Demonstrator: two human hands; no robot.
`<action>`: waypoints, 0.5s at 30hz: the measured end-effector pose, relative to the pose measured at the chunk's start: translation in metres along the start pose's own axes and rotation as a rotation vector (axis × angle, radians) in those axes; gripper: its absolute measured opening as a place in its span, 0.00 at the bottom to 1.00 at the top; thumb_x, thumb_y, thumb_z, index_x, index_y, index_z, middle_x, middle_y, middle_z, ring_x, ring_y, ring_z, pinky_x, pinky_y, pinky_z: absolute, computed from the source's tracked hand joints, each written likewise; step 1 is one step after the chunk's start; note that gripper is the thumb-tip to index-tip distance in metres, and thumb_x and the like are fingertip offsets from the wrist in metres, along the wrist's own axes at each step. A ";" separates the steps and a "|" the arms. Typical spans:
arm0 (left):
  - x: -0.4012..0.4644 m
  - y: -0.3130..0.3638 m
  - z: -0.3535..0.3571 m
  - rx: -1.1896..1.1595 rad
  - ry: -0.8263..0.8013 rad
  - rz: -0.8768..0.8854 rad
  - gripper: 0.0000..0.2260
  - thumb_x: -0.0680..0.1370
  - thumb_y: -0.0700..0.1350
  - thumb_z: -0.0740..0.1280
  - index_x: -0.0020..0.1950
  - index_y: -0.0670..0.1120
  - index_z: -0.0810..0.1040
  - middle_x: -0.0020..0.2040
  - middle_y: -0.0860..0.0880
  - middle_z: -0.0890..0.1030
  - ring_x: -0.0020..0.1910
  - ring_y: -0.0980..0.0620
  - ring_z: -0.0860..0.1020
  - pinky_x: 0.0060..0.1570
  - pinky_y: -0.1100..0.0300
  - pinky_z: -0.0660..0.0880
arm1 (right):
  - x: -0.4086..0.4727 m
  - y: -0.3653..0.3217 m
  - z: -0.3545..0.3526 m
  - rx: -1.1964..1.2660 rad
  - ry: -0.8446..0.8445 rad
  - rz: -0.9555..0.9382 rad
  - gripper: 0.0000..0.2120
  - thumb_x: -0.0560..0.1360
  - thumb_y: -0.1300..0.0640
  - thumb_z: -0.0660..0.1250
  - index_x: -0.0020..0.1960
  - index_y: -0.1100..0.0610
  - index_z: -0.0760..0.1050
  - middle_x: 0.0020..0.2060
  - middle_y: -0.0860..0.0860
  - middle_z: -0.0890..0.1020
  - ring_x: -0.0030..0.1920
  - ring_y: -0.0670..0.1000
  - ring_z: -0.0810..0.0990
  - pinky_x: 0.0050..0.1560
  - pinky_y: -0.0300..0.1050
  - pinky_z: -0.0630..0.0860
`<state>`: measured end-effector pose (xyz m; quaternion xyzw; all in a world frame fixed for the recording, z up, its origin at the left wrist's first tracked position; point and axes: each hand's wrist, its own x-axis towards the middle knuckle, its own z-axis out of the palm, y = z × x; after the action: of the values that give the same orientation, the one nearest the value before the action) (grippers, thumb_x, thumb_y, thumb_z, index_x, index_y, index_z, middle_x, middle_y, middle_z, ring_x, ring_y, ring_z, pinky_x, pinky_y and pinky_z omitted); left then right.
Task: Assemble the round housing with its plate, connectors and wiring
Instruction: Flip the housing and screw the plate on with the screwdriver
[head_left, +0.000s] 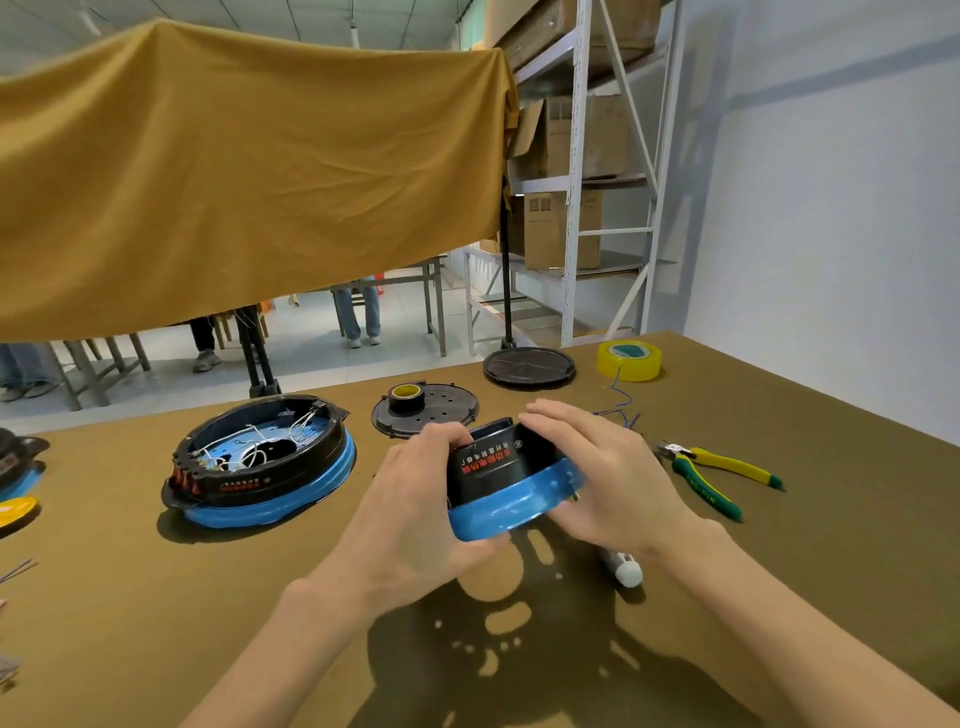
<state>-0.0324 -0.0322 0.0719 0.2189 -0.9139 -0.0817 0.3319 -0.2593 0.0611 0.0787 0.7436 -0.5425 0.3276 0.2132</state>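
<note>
A round black housing with a blue rim is held tilted above the table, its side with red and white print facing me. My left hand grips its left side, fingers curled over the top edge. My right hand holds its right side, fingers laid over the top. A second round housing lies on the table to the left, open side up, with white wiring and red connectors inside. A black perforated plate lies behind the hands, with a small roll of black tape on it.
Yellow-handled pliers lie right of my hands, blue wire behind them. A yellow tape roll and a round black lid sit at the far edge. A white cylindrical tool lies under my right wrist. More parts at far left.
</note>
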 end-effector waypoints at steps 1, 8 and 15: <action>0.005 0.002 -0.002 0.036 0.025 0.001 0.39 0.63 0.61 0.80 0.66 0.59 0.61 0.58 0.60 0.73 0.52 0.62 0.73 0.47 0.74 0.70 | 0.008 0.000 -0.003 0.022 0.007 0.003 0.34 0.66 0.58 0.82 0.70 0.59 0.77 0.67 0.54 0.80 0.67 0.54 0.79 0.64 0.54 0.79; 0.044 0.006 -0.036 -0.166 0.194 -0.272 0.27 0.62 0.65 0.68 0.54 0.54 0.69 0.46 0.57 0.77 0.43 0.58 0.79 0.39 0.61 0.78 | 0.056 0.006 -0.017 0.130 0.180 0.158 0.23 0.73 0.58 0.76 0.67 0.56 0.77 0.61 0.48 0.80 0.60 0.46 0.78 0.60 0.43 0.79; 0.032 -0.022 -0.039 -0.577 0.098 -0.721 0.26 0.63 0.61 0.67 0.43 0.37 0.75 0.39 0.44 0.78 0.35 0.43 0.75 0.37 0.51 0.77 | 0.035 0.030 0.007 0.237 -0.137 0.706 0.21 0.77 0.51 0.71 0.68 0.54 0.72 0.60 0.51 0.81 0.56 0.53 0.81 0.57 0.55 0.80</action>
<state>-0.0218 -0.0662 0.1133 0.4248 -0.7027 -0.4325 0.3725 -0.2789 0.0235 0.0983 0.5506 -0.7368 0.3907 -0.0371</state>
